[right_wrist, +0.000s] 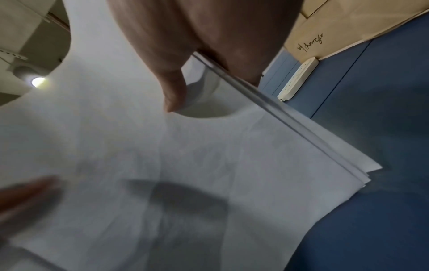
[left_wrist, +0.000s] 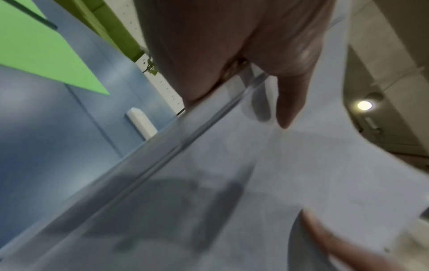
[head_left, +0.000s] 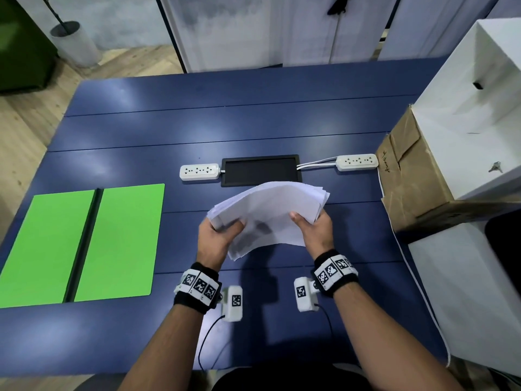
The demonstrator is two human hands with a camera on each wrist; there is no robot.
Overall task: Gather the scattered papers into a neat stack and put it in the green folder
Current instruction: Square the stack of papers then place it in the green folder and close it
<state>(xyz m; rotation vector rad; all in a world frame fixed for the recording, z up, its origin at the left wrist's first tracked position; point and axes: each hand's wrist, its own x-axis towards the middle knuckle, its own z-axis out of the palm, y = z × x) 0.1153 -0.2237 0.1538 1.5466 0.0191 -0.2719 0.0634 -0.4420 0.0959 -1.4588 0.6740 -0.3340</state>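
Note:
A stack of white papers point(head_left: 270, 210) is held above the middle of the blue table point(head_left: 197, 117), bowed upward, its sheets fanned unevenly at the edges. My left hand point(head_left: 220, 232) grips its left edge, thumb on top. My right hand point(head_left: 313, 227) grips the right edge the same way. In the left wrist view the thumb point(left_wrist: 287, 102) lies on the papers point(left_wrist: 278, 174); the right wrist view shows the thumb point(right_wrist: 171, 88) on the top sheet point(right_wrist: 185, 165), with offset corners at the right. The green folder point(head_left: 84, 244) lies open and flat at the table's left.
Two white power strips point(head_left: 199, 171) point(head_left: 357, 162) flank a black recessed tray point(head_left: 260, 170) behind the papers. A brown cardboard box point(head_left: 414, 182) and a white cabinet point(head_left: 473, 108) stand at the right edge. A white cable point(head_left: 417, 280) runs along that side.

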